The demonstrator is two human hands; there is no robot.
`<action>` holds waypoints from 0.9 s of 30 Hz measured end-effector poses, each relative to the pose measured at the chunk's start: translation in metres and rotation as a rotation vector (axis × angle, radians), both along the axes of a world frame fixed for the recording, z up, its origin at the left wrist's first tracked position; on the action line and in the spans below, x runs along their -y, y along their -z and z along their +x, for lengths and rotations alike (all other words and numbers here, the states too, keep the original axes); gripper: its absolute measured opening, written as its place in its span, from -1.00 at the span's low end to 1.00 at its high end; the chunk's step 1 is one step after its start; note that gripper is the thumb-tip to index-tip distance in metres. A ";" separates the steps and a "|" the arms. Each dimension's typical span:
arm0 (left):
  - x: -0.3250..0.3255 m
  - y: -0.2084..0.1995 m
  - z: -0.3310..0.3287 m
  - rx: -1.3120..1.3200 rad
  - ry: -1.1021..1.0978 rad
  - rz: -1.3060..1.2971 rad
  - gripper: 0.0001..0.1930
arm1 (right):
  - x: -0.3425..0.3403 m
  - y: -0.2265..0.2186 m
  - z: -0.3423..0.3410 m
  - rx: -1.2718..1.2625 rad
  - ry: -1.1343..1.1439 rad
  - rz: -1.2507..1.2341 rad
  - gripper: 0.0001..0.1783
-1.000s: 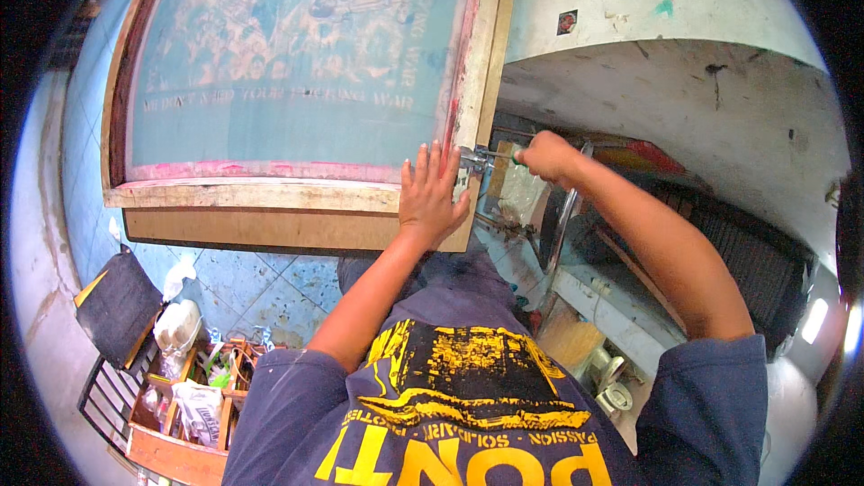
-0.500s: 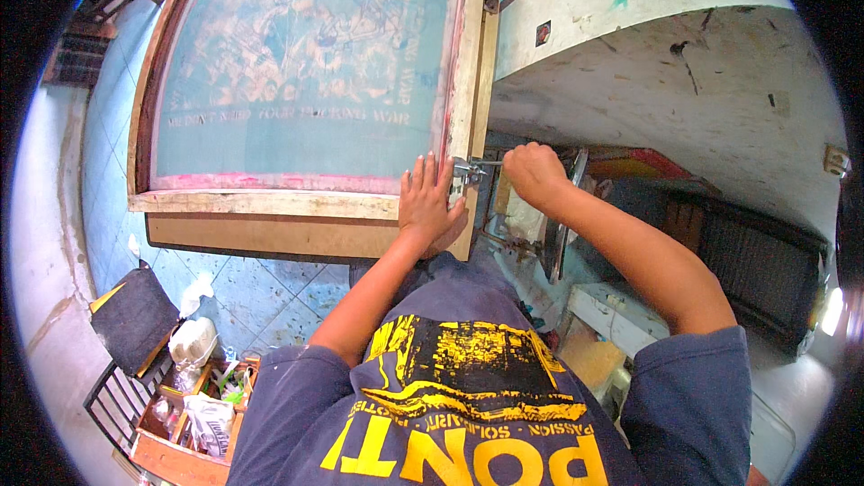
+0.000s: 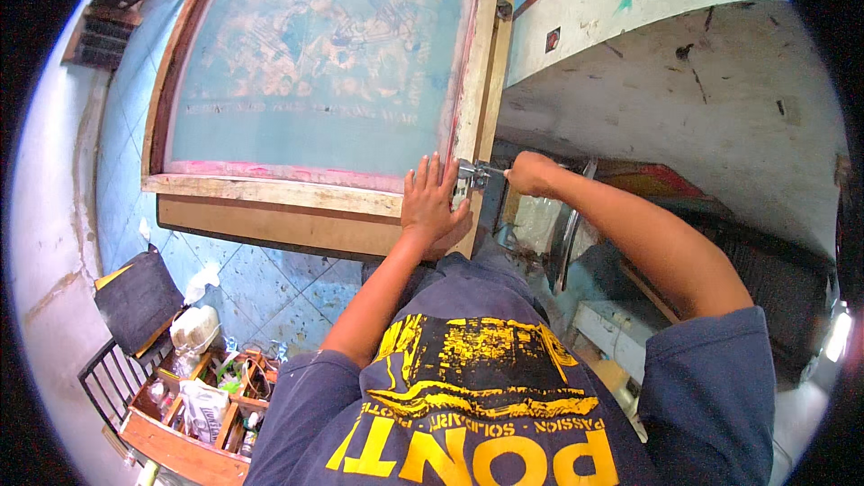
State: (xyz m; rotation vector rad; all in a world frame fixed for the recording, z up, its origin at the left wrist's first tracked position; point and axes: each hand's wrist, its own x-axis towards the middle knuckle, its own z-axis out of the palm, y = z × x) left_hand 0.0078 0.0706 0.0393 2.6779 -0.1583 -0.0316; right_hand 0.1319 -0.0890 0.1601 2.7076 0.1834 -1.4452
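A wooden-framed printing screen (image 3: 297, 148) with blue-green mesh and a faint pale design lies on a wooden board (image 3: 270, 223). My left hand (image 3: 432, 202) rests flat across the frame's near right corner, its fingers stretched onto the mesh edge. Just right of those fingertips, a metal hinge clamp (image 3: 472, 173) sits on the frame's right side. My right hand (image 3: 533, 174) is closed in a fist around the end of a thin metal rod (image 3: 498, 171) that reaches to the clamp. The fist hides most of the rod.
A second metal clamp (image 3: 504, 7) is farther along the right edge. At lower left stand an orange wooden box (image 3: 184, 441) of supplies and a black chair (image 3: 139, 301). A stained white slanted wall (image 3: 666, 81) rises at the right, above stored panels.
My right fist has come slightly lower and its wrist has turned, with less of the rod showing. The left hand stays on the frame corner. The whole view has shifted slightly.
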 end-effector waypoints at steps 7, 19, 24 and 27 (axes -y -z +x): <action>0.004 -0.008 0.004 0.033 -0.010 -0.045 -0.15 | 0.038 -0.005 -0.003 0.099 -0.151 0.175 -0.57; 0.037 -0.022 0.042 0.090 0.097 -0.117 -0.75 | 0.187 0.026 -0.113 0.211 0.400 0.580 -0.56; 0.047 -0.034 0.037 0.095 0.001 -0.141 -0.68 | 0.193 0.043 -0.159 0.165 0.500 0.674 -0.48; 0.063 -0.056 0.029 -0.151 -0.321 -0.231 -0.61 | 0.170 0.021 -0.165 0.249 0.555 0.686 -0.50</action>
